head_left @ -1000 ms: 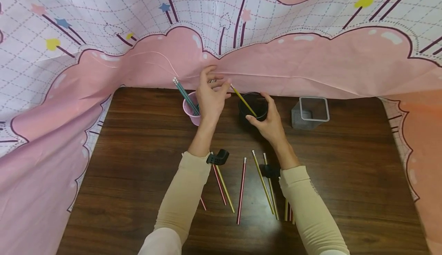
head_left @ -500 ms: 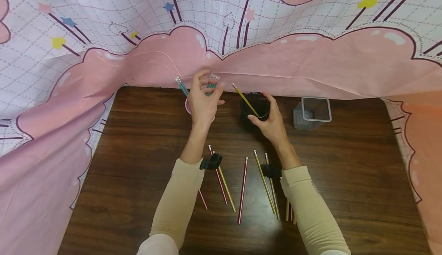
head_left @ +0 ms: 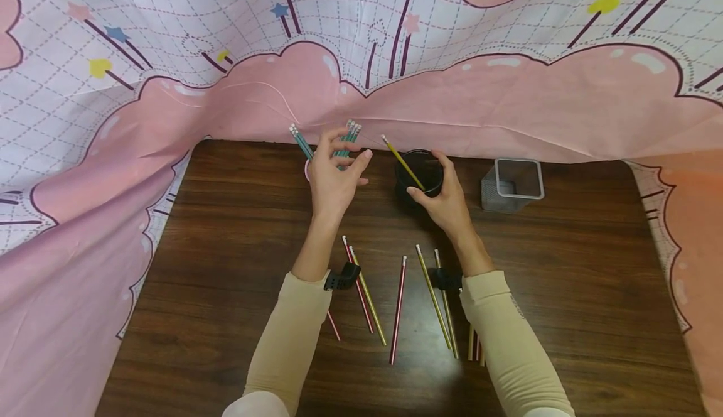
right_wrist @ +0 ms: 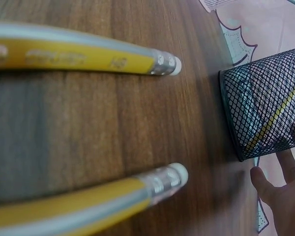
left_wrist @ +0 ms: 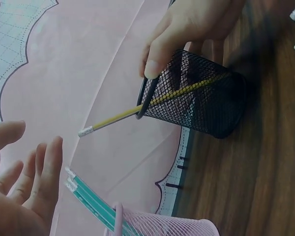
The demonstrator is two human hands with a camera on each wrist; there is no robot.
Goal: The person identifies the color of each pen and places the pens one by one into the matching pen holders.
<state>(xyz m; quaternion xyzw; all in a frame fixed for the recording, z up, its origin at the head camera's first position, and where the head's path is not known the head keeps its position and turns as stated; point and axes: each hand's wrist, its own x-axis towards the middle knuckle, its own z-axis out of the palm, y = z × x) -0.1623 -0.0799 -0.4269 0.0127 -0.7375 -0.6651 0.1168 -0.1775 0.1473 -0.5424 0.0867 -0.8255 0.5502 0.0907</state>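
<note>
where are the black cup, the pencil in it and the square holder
Black cup [left_wrist: 197, 109]: left wrist view, mesh side wall
Pencil [left_wrist: 115, 118]: left wrist view, yellow shaft
Square holder [head_left: 490, 191]: head view, side wall

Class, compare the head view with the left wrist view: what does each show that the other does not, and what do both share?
Only the head view: the square mesh holder and the red pencils.
Only the left wrist view: the yellow pencil seen through the mesh side of the black cup.
Both: the right hand gripping that cup, the left hand, the pink cup and teal pencils.
</note>
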